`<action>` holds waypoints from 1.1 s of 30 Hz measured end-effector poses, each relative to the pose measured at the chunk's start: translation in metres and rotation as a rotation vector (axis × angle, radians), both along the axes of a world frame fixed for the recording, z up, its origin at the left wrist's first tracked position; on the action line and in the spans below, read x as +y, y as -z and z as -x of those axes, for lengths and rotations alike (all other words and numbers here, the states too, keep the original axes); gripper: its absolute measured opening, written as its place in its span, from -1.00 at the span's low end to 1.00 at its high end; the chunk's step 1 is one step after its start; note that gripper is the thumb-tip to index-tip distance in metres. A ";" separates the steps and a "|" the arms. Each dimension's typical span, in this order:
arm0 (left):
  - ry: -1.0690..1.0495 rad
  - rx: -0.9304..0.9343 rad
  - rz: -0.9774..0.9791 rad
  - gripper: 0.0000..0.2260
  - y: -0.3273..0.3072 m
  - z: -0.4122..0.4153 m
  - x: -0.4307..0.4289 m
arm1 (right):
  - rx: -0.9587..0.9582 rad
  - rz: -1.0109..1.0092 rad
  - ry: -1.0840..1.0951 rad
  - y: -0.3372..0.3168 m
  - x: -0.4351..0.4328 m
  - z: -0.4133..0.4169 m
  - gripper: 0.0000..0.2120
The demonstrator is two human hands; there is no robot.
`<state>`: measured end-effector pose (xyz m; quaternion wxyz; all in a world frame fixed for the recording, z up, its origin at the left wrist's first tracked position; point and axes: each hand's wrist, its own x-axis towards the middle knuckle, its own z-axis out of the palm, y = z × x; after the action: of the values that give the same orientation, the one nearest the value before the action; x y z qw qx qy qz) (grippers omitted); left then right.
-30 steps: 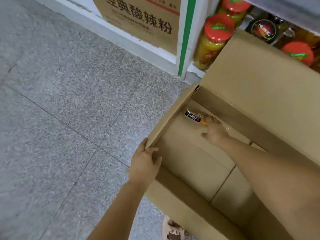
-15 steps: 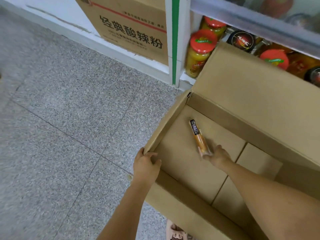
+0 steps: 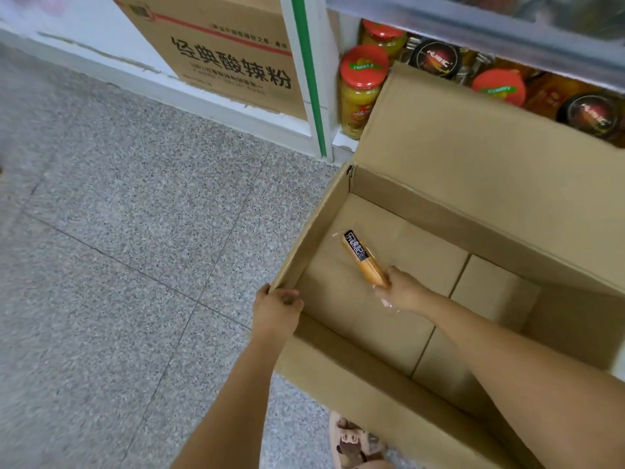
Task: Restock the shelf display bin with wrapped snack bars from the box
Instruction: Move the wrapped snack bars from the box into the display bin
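An open cardboard box (image 3: 449, 218) stands on the floor in front of a low shelf. Inside it my right hand (image 3: 404, 290) grips the near end of a wrapped snack bar (image 3: 362, 257), orange with a black label, its far end pointing toward the box's back left corner. The rest of the box's bottom looks bare. My left hand (image 3: 275, 311) grips the box's left wall at the near corner, fingers curled over the rim. The shelf display bin is not in view.
Jars with red lids (image 3: 362, 86) and dark-lidded jars (image 3: 436, 59) fill the low shelf behind the box's raised flap. A printed carton (image 3: 220, 52) stands left of a white and green shelf post (image 3: 307, 76). Grey speckled floor (image 3: 118, 248) lies to the left. A sandalled foot (image 3: 355, 445) shows below.
My right hand took hold of the snack bar at the box's back wall and drew it toward me, lifting it off the bottom. My left hand stayed on the box's rim.
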<state>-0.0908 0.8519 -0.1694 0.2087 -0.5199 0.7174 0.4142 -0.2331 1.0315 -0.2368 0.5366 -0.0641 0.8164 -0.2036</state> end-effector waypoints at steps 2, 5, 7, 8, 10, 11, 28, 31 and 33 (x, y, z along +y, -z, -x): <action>-0.010 -0.005 0.045 -0.77 -0.017 -0.004 0.012 | -0.078 0.120 0.003 -0.042 0.001 -0.002 -0.81; -0.120 0.133 0.028 -0.66 -0.072 0.004 0.037 | -0.042 0.247 -0.064 -0.116 0.006 0.000 -0.86; -0.214 0.213 -0.102 -0.51 -0.117 0.019 0.054 | -0.004 0.299 -0.118 -0.165 0.012 0.004 -0.84; -0.268 0.247 -0.182 -0.50 -0.143 0.026 0.062 | 0.016 0.327 -0.126 -0.188 0.017 0.005 -0.78; -0.345 0.328 -0.307 -0.55 -0.189 0.038 0.078 | 0.056 0.355 -0.104 -0.237 0.029 0.008 -0.68; -0.351 0.369 -0.331 -0.57 -0.209 0.042 0.086 | 0.069 0.376 -0.078 -0.261 0.036 0.009 -0.69; 0.061 0.944 -0.146 -0.75 -0.595 0.096 0.138 | 0.544 0.643 0.089 -0.709 0.101 0.048 -0.45; 0.197 1.046 -0.098 -0.75 -0.659 0.101 0.140 | 0.618 0.707 -0.027 -0.786 0.103 0.045 -0.45; 0.286 1.096 -0.025 -0.74 -0.699 0.104 0.140 | 0.734 0.712 -0.080 -0.827 0.104 0.041 -0.49</action>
<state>-0.1944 0.9922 0.5295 -0.1341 -0.1238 0.7792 0.5996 -0.2739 1.1360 0.5901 0.1667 -0.3412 0.8280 -0.4125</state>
